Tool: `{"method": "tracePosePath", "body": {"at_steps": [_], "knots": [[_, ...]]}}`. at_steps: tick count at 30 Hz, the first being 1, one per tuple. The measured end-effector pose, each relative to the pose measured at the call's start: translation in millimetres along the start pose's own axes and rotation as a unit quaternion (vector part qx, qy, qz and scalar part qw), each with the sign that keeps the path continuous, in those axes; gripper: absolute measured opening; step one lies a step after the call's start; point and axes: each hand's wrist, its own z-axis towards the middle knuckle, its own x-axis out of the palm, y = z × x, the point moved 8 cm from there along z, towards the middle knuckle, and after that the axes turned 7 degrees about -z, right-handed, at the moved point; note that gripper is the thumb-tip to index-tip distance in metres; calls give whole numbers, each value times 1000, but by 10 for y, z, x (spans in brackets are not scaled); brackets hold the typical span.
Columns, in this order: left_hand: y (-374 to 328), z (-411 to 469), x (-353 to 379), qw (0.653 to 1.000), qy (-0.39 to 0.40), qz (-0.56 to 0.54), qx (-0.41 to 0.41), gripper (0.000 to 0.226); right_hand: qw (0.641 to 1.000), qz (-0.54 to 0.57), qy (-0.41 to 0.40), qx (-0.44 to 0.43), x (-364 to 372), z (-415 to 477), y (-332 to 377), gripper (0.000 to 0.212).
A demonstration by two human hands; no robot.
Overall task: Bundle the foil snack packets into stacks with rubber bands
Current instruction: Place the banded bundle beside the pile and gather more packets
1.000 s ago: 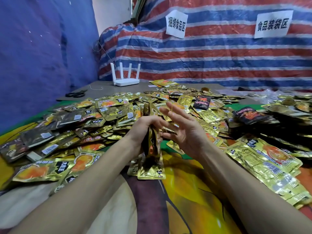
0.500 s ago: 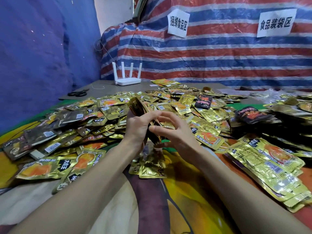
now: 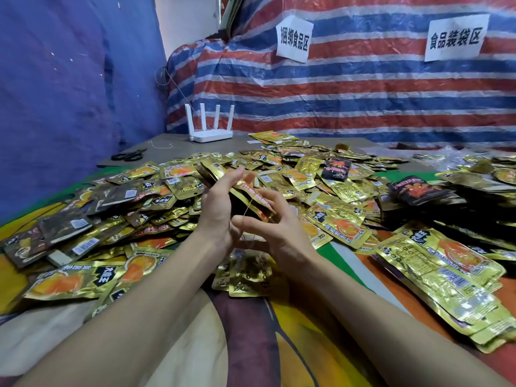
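On the far left, the loose foil packets lay heaped over each other, and any bundle dropped there would have been hard to tell from the rest. Your left hand was curled around a stack of packets, held above the table just in front of you, tilted with its far end pointing up and left. A thin rubber band ran taut down across the stack's near end toward your right hand, whose fingers were spread, with the thumb and a finger seemingly hooking the band.

In my judgement, the band could have snapped off your fingertips or slid past the slick foil corner, since it sat close to the stack's end. The packets could also have fanned out, because your left hand gripped only one side.

How many packets were in the stack was hidden by your left palm. Whether the band already circled the stack could not be made out. Right of your hands, a larger packet pile ran out of frame.
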Motion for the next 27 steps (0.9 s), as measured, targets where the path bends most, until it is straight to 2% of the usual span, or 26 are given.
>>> {"method": "tracePosePath", "body": {"at_steps": [2, 5, 9, 12, 16, 19, 21, 24, 27], "knots": [[62, -10, 34, 1000, 17, -3, -22, 40, 1000, -9, -23, -3, -12, -24, 20, 75], [178, -25, 61, 998, 34, -13, -60, 29, 996, -32, -70, -36, -102, -56, 122, 67], [213, -29, 62, 995, 52, 60, -56, 33, 993, -58, -95, -41, -281, -43, 242, 50], [182, -26, 14, 988, 30, 148, -37, 32, 982, -170, -82, -30, -388, -16, 300, 56], [212, -25, -36, 978, 28, 200, -53, 35, 963, -261, -66, 5, -453, 0, 280, 70], [234, -43, -61, 968, 25, 240, -69, 40, 947, -317, -50, 13, -482, 8, 312, 64], [259, -56, -46, 962, 44, 261, -64, 37, 933, -359, -32, 3, -454, -1, 340, 68], [278, -77, 14, 963, 77, 250, -66, 33, 926, -375, -40, -23, -448, -26, 392, 81], [336, -115, 69, 967, 110, 181, -145, 30, 922, -377, -59, -69, -462, -59, 504, 83]]}}
